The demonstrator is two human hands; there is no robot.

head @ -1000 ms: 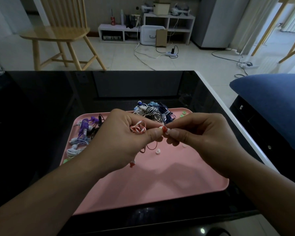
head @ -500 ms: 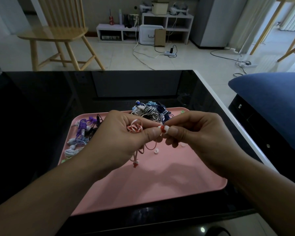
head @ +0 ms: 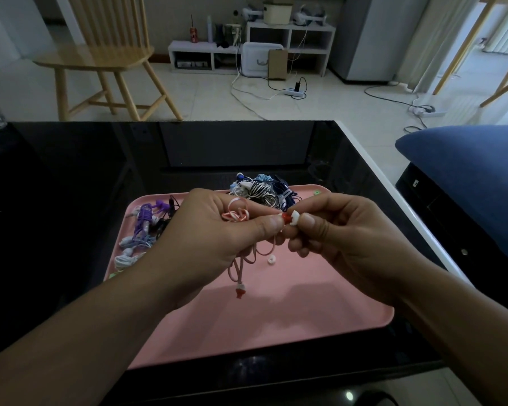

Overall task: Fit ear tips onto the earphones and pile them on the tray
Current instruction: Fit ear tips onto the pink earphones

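left hand (head: pixel 214 232): fingers curled round a bundled pink-and-white earphone cable (head: pixel 235 214), thumb and forefinger pinching the red earbud (head: pixel 286 217)
right hand (head: pixel 343 238): thumb and forefinger pinching a white ear tip (head: pixel 295 217) against the red earbud's end, other fingers curled under
hands: held together above the middle of the tray, not resting on it
second earbud (head: pixel 240 290): red and white, dangles on its cable below the left hand, over the tray
tray (head: pixel 305 315): pink, on a black glossy table (head: pixel 71 177)
loose tip (head: pixel 271 259): small white ring lying on the tray, just below the hands
far pile (head: pixel 261 189): blue, white and striped earphones at the tray's back edge
left pile (head: pixel 143 230): purple, black and white earphones along the tray's left side
green bit (head: pixel 316 192): at the back right corner, too small to tell
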